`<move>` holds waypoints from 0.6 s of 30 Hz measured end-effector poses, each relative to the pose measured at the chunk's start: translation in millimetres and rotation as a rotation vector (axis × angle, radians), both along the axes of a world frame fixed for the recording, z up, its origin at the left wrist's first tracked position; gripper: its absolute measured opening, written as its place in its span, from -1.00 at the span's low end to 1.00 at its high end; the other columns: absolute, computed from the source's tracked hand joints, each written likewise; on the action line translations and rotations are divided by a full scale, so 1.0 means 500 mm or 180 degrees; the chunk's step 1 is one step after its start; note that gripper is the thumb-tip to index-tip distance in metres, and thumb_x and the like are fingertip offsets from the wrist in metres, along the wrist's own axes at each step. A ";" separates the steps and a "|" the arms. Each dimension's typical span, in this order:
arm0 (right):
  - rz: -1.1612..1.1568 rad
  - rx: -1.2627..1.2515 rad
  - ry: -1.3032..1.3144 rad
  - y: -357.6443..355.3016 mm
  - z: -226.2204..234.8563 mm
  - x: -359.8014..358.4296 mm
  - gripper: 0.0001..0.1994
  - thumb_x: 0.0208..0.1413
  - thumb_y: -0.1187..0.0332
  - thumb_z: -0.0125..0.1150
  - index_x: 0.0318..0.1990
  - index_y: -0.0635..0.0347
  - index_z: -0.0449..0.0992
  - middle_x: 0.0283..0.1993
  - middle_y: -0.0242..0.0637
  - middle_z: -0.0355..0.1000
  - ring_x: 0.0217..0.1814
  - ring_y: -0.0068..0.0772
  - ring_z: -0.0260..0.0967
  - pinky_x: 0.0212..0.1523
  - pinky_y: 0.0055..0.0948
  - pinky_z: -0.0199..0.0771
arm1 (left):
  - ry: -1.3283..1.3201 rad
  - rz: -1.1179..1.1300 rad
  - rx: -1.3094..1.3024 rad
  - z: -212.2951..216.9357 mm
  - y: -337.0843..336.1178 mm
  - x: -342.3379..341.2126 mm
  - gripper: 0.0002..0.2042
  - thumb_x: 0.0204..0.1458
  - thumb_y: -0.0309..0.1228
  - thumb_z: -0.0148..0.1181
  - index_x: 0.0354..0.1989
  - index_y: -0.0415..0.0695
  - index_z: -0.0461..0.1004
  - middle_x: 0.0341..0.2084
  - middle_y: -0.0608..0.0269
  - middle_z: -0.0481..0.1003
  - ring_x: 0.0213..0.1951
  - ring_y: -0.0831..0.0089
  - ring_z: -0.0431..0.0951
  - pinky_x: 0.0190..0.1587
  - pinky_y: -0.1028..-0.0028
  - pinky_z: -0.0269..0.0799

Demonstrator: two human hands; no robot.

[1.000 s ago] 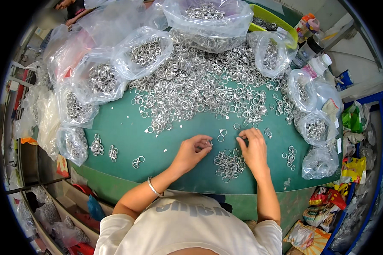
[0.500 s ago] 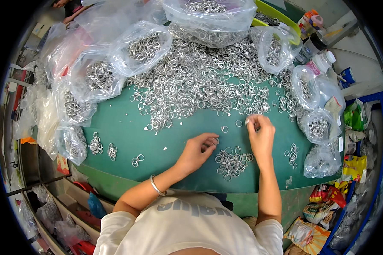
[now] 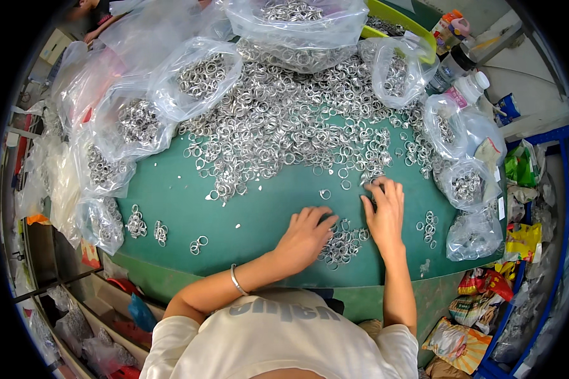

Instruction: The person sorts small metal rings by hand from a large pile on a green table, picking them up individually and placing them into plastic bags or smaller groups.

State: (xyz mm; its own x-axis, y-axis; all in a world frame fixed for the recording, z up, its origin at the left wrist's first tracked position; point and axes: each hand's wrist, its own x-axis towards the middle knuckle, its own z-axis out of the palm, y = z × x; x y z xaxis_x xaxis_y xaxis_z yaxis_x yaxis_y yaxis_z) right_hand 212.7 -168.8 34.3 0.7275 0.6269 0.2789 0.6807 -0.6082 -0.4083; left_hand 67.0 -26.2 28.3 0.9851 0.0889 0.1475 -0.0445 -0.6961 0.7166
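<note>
My left hand (image 3: 305,239) is palm down at the left edge of a small pile of silver rings (image 3: 342,245), its fingers loosely spread and curved over the rings; the fingertips are partly hidden. My right hand (image 3: 387,211) reaches to the near edge of a big heap of silver rings (image 3: 278,132), its thumb apart from the fingers and its fingertips at some rings there. Between the hands and the heap lies a single ring (image 3: 324,194). All of this rests on a green table (image 3: 272,208).
Clear plastic bags of rings (image 3: 199,107) line the table's left, far and right sides. Small ring clusters (image 3: 136,222) lie at left, another cluster (image 3: 428,227) at right. A yellow-green tray (image 3: 411,28) and bottles (image 3: 468,88) stand far right. A person's arm (image 3: 101,28) shows far left.
My left hand has moved down and right to the small pile; the ring seen at its fingertips is no longer visible there. My right hand has come slightly nearer, its fingers spreading. The view shifted slightly.
</note>
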 end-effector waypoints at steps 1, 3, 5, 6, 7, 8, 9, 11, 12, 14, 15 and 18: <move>0.0030 0.0082 0.0049 -0.017 0.002 0.000 -0.72 -0.10 0.51 0.27 -0.16 0.27 0.48 -0.17 -0.21 0.37 -0.10 -0.12 0.27 -0.08 -0.24 0.26 | -0.0012 0.0082 0.0033 0.001 0.010 0.002 -0.65 0.00 -0.56 0.12 0.02 -0.20 0.38 -0.03 0.10 0.32 -0.02 0.14 0.32 -0.06 0.25 0.24; 0.0061 0.0379 0.0054 -0.041 0.001 0.013 -0.74 -0.09 0.51 0.26 -0.17 0.28 0.48 -0.23 -0.17 0.39 -0.16 -0.10 0.30 -0.12 -0.24 0.28 | -0.0058 0.0159 0.0100 0.004 0.027 0.013 -0.64 0.01 -0.55 0.13 0.03 -0.19 0.37 -0.03 0.10 0.32 -0.01 0.14 0.31 -0.06 0.26 0.22; -0.0230 0.0342 0.0069 -0.045 -0.001 0.017 -0.78 -0.06 0.46 0.27 -0.22 0.28 0.48 -0.26 -0.14 0.40 -0.19 -0.09 0.30 -0.15 -0.24 0.29 | -0.0127 0.0156 0.0169 0.008 0.042 0.033 -0.62 0.00 -0.54 0.14 0.05 -0.18 0.36 -0.04 0.10 0.32 -0.02 0.14 0.32 -0.07 0.26 0.22; -0.0348 0.0297 0.0195 -0.036 -0.001 0.015 -0.79 -0.05 0.42 0.28 -0.25 0.28 0.47 -0.26 -0.15 0.40 -0.20 -0.10 0.30 -0.17 -0.25 0.29 | -0.0254 0.0214 0.0258 0.000 0.043 0.046 -0.65 -0.01 -0.54 0.15 0.01 -0.18 0.38 -0.09 0.11 0.33 -0.07 0.15 0.33 -0.11 0.27 0.22; -0.0470 0.0259 0.0331 -0.021 -0.003 0.009 -0.79 -0.04 0.38 0.29 -0.28 0.28 0.46 -0.27 -0.15 0.39 -0.21 -0.11 0.30 -0.19 -0.25 0.29 | -0.0194 0.0218 0.0322 -0.008 0.046 0.060 -0.66 -0.02 -0.56 0.14 -0.01 -0.17 0.38 -0.12 0.12 0.33 -0.09 0.16 0.33 -0.13 0.28 0.21; -0.0514 0.0112 0.0080 -0.005 -0.001 0.002 -0.76 -0.03 0.30 0.31 -0.31 0.27 0.44 -0.28 -0.17 0.39 -0.20 -0.12 0.30 -0.20 -0.24 0.27 | -0.0136 0.0225 0.0385 -0.015 0.049 0.074 -0.67 -0.04 -0.57 0.14 -0.03 -0.17 0.39 -0.14 0.12 0.33 -0.11 0.16 0.33 -0.15 0.29 0.21; -0.0477 -0.0075 -0.0190 0.003 -0.017 0.004 -0.74 -0.06 0.29 0.33 -0.31 0.25 0.44 -0.29 -0.19 0.38 -0.20 -0.13 0.28 -0.22 -0.25 0.25 | -0.0083 0.0221 0.0455 -0.021 0.053 0.086 -0.68 -0.05 -0.58 0.14 -0.06 -0.17 0.40 -0.17 0.13 0.34 -0.14 0.17 0.33 -0.16 0.29 0.21; -0.0425 -0.0277 -0.0412 0.006 -0.031 0.004 -0.79 -0.07 0.34 0.32 -0.35 0.24 0.44 -0.31 -0.21 0.36 -0.21 -0.13 0.26 -0.22 -0.25 0.23 | -0.0069 0.0263 0.0657 -0.041 0.068 0.089 -0.70 -0.10 -0.61 0.11 -0.12 -0.19 0.43 -0.19 0.13 0.34 -0.14 0.18 0.33 -0.15 0.30 0.20; -0.0340 -0.0215 -0.0377 0.004 -0.028 0.006 -0.80 -0.08 0.37 0.32 -0.36 0.24 0.44 -0.32 -0.21 0.36 -0.22 -0.13 0.26 -0.24 -0.24 0.22 | -0.0054 0.0313 0.0752 -0.045 0.079 0.088 -0.70 -0.13 -0.62 0.09 -0.15 -0.20 0.45 -0.21 0.13 0.34 -0.14 0.19 0.32 -0.15 0.30 0.20; -0.0178 -0.0093 -0.0308 -0.008 -0.010 0.002 -0.84 -0.10 0.42 0.31 -0.40 0.24 0.44 -0.34 -0.21 0.35 -0.25 -0.14 0.25 -0.26 -0.24 0.22 | -0.0341 0.0718 0.0711 -0.047 0.100 0.088 -0.69 -0.16 -0.64 0.06 -0.16 -0.20 0.46 -0.20 0.13 0.34 -0.13 0.19 0.32 -0.14 0.29 0.20; -0.0083 0.0016 -0.0108 -0.012 0.001 -0.007 -0.85 -0.11 0.44 0.31 -0.42 0.24 0.44 -0.35 -0.21 0.35 -0.25 -0.14 0.26 -0.25 -0.24 0.22 | -0.0480 0.0914 0.0689 -0.043 0.106 0.087 -0.68 -0.17 -0.66 0.04 -0.17 -0.20 0.46 -0.20 0.13 0.35 -0.13 0.19 0.33 -0.13 0.29 0.20; 0.0283 0.0339 0.0607 -0.024 0.014 -0.038 -0.87 -0.14 0.50 0.31 -0.44 0.25 0.45 -0.39 -0.20 0.36 -0.25 -0.13 0.30 -0.22 -0.26 0.26 | -0.0374 0.0923 0.0726 -0.024 0.099 0.085 -0.64 -0.18 -0.70 0.04 -0.13 -0.17 0.43 -0.15 0.15 0.34 -0.12 0.20 0.33 -0.11 0.28 0.20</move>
State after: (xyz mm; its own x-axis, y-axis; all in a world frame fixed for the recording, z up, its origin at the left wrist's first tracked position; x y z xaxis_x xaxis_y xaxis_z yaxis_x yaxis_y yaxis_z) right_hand 193.6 -180.8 41.3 0.7167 0.6651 0.2097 0.6339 -0.4960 -0.5935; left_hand 109.3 23.4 16.4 0.8991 0.3130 0.3061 0.1049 -0.8328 0.5436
